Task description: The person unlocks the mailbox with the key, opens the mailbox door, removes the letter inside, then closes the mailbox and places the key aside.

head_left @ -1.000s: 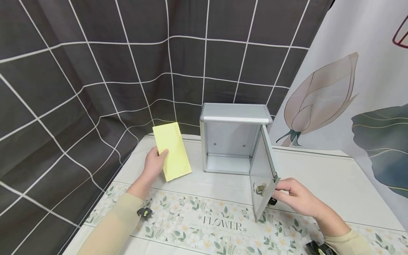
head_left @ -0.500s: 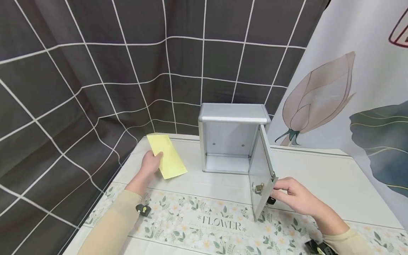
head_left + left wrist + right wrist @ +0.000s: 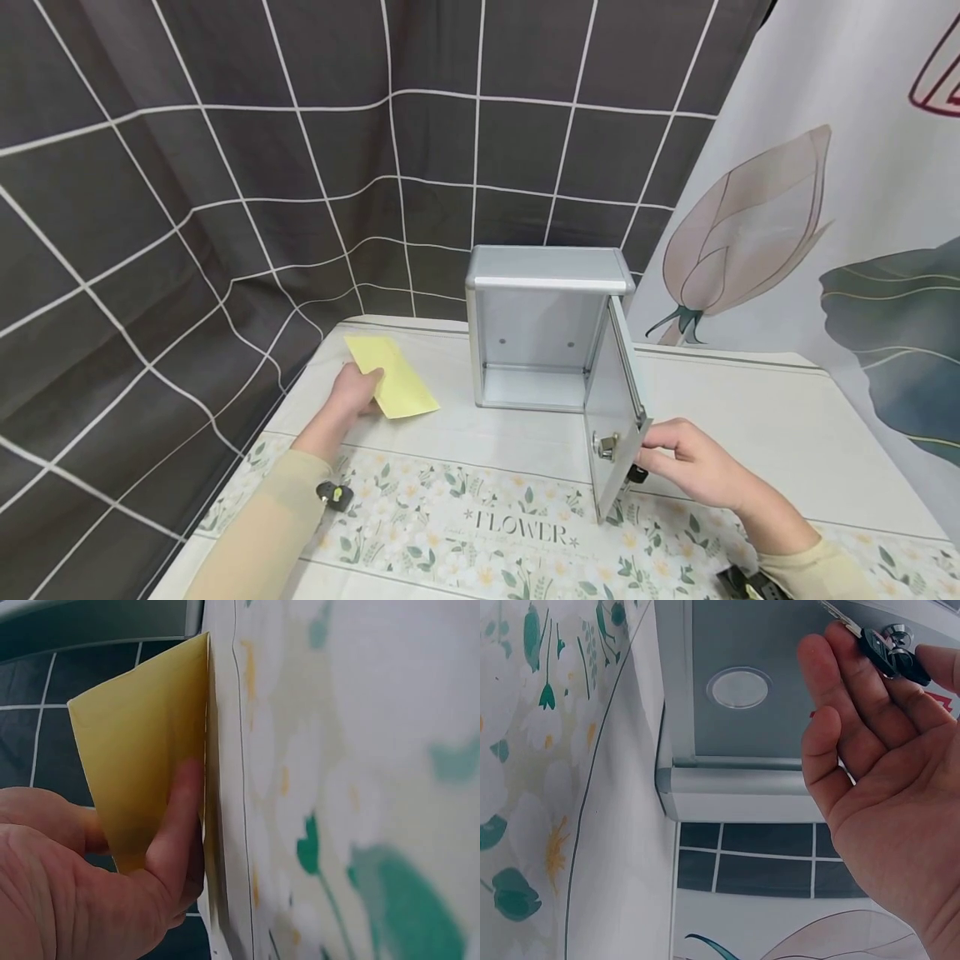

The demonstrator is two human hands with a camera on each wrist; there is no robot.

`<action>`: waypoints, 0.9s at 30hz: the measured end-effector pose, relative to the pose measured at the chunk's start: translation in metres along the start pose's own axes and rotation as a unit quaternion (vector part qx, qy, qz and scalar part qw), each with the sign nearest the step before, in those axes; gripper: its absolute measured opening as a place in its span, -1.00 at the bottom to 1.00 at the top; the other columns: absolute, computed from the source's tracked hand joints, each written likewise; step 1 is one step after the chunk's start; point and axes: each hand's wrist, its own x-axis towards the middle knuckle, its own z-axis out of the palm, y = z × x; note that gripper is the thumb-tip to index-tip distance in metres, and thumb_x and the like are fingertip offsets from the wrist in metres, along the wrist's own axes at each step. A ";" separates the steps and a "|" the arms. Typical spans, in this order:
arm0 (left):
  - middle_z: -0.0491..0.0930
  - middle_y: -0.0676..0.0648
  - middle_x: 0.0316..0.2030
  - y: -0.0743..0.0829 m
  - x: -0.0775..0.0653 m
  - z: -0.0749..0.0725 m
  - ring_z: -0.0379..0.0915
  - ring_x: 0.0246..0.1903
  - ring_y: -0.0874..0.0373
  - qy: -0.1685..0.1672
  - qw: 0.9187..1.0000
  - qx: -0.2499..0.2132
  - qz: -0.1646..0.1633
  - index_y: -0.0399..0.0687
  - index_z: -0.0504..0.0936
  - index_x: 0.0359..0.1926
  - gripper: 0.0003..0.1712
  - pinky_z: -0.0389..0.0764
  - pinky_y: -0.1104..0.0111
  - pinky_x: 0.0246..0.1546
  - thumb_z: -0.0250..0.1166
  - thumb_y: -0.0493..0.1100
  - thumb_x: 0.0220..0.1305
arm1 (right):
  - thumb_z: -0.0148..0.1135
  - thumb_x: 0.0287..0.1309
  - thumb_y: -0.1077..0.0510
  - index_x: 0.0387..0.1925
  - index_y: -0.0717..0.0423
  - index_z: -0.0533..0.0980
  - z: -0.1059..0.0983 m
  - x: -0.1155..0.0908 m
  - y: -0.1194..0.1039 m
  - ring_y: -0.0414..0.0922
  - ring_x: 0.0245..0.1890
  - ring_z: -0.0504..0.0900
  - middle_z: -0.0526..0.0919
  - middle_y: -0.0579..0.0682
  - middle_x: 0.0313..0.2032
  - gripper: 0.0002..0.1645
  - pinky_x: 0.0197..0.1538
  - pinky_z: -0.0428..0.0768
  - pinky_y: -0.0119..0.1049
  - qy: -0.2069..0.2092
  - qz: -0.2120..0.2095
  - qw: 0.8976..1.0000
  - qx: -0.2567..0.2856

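A yellow envelope point(image 3: 392, 377) is pinched in my left hand point(image 3: 355, 390), the thumb lying over its face. It tilts low over the table, and in the left wrist view the envelope point(image 3: 142, 742) has its lower edge close along the tablecloth. At the right, the grey metal mailbox point(image 3: 551, 271) stands with its door point(image 3: 611, 400) swung out toward me. My right hand point(image 3: 697, 467) is at the outer side of that door. The right wrist view shows its thumb and fingers gripping a black-headed key point(image 3: 904, 664) at the lock point(image 3: 898, 634), with a second key point(image 3: 844, 619) beside it.
A lock cam point(image 3: 606, 446) sticks out of the door's inner face. White cloth with a floral strip point(image 3: 517, 529) covers the table. A dark gridded curtain point(image 3: 300, 167) hangs behind and to the left, a pale flower-print curtain point(image 3: 787, 250) at the right.
My left hand has lowered the envelope and tipped it back, from nearly upright to leaning flatter toward the tabletop, slightly further left. My right hand and the door hold their place.
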 end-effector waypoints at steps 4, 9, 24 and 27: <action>0.50 -0.46 0.24 -0.002 -0.001 -0.003 0.68 0.19 -0.31 0.000 1.000 0.003 -0.001 -0.54 0.09 0.58 -0.35 0.85 0.14 0.06 -0.01 -0.15 0.77 | 0.24 0.34 0.60 -0.02 -0.06 0.84 0.000 0.000 0.000 -0.26 -0.17 0.81 0.87 -0.22 -0.17 -0.44 0.02 0.73 -0.42 0.000 -0.002 1.000 0.000; 0.49 -0.39 0.12 -0.003 -0.002 -0.007 0.72 -0.05 -0.11 -0.001 1.000 0.024 -0.007 -0.58 0.08 0.56 -0.34 0.87 0.20 -0.06 -0.03 -0.15 0.75 | 0.23 0.35 0.60 -0.01 -0.07 0.84 -0.001 0.000 0.000 -0.26 -0.18 0.81 0.87 -0.22 -0.16 -0.43 0.00 0.73 -0.41 -0.003 -0.002 1.000 0.003; 0.50 -0.33 -0.07 -0.003 -0.010 -0.014 0.61 -0.34 0.06 -0.008 0.988 0.151 -0.006 -0.66 -0.15 0.65 -0.18 0.76 0.29 -0.33 -0.06 -0.11 0.79 | 0.23 0.33 0.61 -0.04 -0.09 0.83 0.000 -0.001 0.001 -0.26 -0.19 0.81 0.85 -0.24 -0.20 -0.42 0.02 0.73 -0.42 -0.001 -0.004 1.000 0.000; 0.51 -0.33 -0.11 -0.002 -0.011 -0.016 0.54 -0.36 0.05 -0.002 0.980 0.198 0.002 -0.70 -0.18 0.64 -0.15 0.67 0.31 -0.38 -0.06 -0.10 0.77 | 0.22 0.33 0.62 -0.02 -0.06 0.83 0.000 -0.001 0.002 -0.24 -0.21 0.80 0.86 -0.23 -0.19 -0.42 0.01 0.73 -0.42 -0.003 -0.006 1.000 0.004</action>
